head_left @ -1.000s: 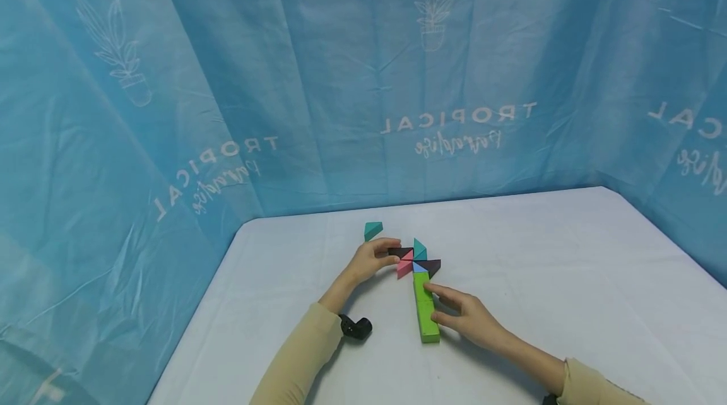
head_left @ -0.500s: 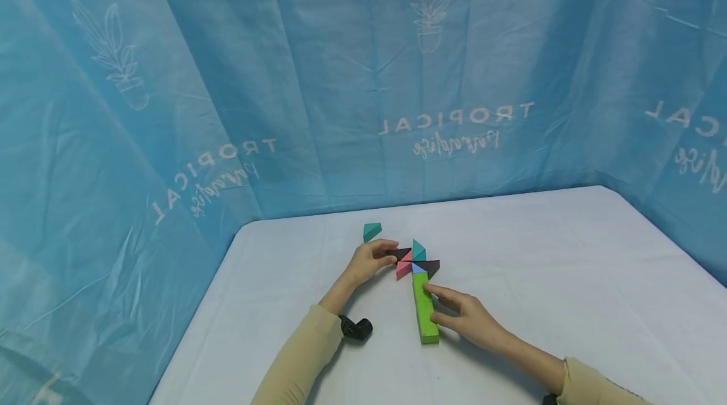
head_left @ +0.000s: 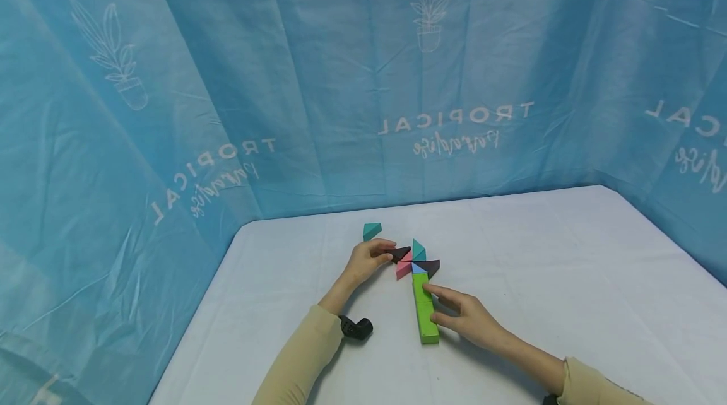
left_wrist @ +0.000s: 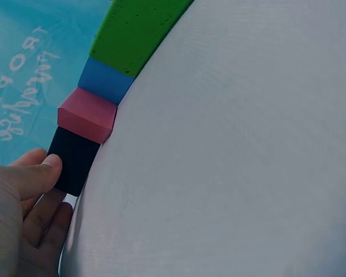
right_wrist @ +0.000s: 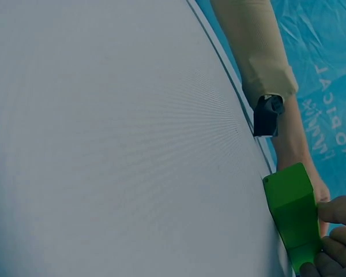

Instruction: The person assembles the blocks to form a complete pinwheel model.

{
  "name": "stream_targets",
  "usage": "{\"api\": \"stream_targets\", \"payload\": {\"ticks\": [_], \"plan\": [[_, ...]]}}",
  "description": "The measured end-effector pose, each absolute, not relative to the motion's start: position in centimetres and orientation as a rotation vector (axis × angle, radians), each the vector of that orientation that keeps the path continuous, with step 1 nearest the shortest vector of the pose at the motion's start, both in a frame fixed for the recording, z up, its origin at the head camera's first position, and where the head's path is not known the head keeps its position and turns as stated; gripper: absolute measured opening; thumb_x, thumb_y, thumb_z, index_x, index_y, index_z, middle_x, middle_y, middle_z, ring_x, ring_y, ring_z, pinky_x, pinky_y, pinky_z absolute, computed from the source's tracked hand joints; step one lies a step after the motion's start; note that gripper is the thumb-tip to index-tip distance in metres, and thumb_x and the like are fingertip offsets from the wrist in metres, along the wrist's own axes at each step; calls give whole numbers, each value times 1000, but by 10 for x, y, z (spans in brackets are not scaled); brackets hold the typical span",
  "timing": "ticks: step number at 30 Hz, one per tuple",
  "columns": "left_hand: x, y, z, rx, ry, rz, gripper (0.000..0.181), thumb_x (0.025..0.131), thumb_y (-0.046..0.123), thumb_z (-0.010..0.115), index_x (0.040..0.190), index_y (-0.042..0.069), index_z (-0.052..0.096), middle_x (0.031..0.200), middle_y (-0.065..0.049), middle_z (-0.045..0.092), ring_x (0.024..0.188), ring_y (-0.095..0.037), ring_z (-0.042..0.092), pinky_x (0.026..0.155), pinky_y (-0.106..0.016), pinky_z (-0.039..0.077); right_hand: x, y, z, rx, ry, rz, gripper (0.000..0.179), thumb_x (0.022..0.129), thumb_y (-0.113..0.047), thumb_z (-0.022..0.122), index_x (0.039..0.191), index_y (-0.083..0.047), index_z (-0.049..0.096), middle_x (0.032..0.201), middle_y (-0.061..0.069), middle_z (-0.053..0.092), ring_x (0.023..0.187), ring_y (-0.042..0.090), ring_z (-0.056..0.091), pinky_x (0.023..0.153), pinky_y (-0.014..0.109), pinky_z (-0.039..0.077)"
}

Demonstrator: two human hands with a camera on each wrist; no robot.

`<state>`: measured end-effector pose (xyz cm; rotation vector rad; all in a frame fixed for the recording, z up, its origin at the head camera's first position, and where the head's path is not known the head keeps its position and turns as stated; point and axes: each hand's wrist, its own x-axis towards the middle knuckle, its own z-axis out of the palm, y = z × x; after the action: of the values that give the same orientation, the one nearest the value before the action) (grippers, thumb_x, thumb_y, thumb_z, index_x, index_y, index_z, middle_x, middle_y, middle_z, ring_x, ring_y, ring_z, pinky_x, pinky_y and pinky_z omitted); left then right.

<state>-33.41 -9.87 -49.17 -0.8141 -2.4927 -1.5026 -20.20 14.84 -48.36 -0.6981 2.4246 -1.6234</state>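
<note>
In the head view, small triangular blocks form a pinwheel: two pink blocks [head_left: 404, 269], a teal one [head_left: 419, 250], a blue one [head_left: 418, 267] and a black one [head_left: 429, 267] on the right. My left hand [head_left: 365, 261] pinches another black triangular block [head_left: 401, 253] at the pinwheel's left side. In the left wrist view, its thumb [left_wrist: 46, 171] lies on that black block [left_wrist: 75, 161], beside the pink. Green blocks [head_left: 425, 311] run in a row from the blue block toward me. My right hand [head_left: 468, 318] touches their right side with thumb and forefinger spread.
A loose teal block [head_left: 372, 230] lies behind my left hand. White cloth [head_left: 545, 253] covers the table, and blue printed curtains [head_left: 341, 77] hang behind and at the sides. A black device [head_left: 356, 328] is worn at the left wrist.
My left fingers have shifted slightly left, and the black block they pinch has turned a little against the pink ones. The right hand and green blocks stay put.
</note>
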Motion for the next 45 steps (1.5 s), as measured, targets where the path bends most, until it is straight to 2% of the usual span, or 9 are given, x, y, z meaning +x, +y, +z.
{"api": "stream_targets", "payload": {"ticks": [5,14,21,25,32,40,45], "plan": [[-333,-102,-491,-732,-2526,-1481,24,88,8,66,111,2,67,108,-9,68,96,-21,64,86,-30,50,-201,147,-483,-693,2420,-1623,55,90,-23,65,138,-4,46,142,13,44,128,36,40,102,45,33],[-337,-116,-489,-700,-2429,-1532,24,85,4,67,109,-2,67,99,-13,69,91,-24,66,81,-30,52,-201,147,-482,-681,2429,-1629,55,89,-22,66,138,-4,47,141,13,44,127,36,41,101,46,34],[-318,-103,-457,-789,-2489,-1640,35,86,1,67,118,-11,58,114,-26,61,105,-39,58,90,-46,47,-202,148,-481,-692,2441,-1626,55,89,-20,66,138,-4,46,142,13,44,127,36,41,101,44,34],[-312,-94,-448,-840,-2556,-1602,37,86,0,66,119,-12,56,116,-28,59,106,-41,57,90,-47,46,-203,148,-481,-700,2426,-1631,55,90,-20,65,139,-3,45,142,13,43,128,35,40,102,43,34],[-338,-94,-485,-732,-2541,-1482,32,86,6,68,117,-2,62,108,-14,66,97,-25,64,85,-32,51,-202,148,-482,-711,2419,-1633,55,90,-20,65,138,-2,45,142,14,43,127,37,41,101,44,34],[-340,-93,-485,-613,-2464,-1381,26,86,5,68,112,3,65,106,-7,68,100,-20,62,89,-28,48,-202,147,-481,-716,2429,-1637,55,90,-20,65,138,-2,45,141,14,44,127,36,41,101,44,34],[-334,-86,-472,-704,-2344,-1368,20,86,4,68,106,1,67,103,-8,68,99,-20,63,88,-28,48,-201,147,-479,-725,2424,-1637,54,91,-20,64,137,0,46,141,17,44,127,38,41,102,45,34]]}}
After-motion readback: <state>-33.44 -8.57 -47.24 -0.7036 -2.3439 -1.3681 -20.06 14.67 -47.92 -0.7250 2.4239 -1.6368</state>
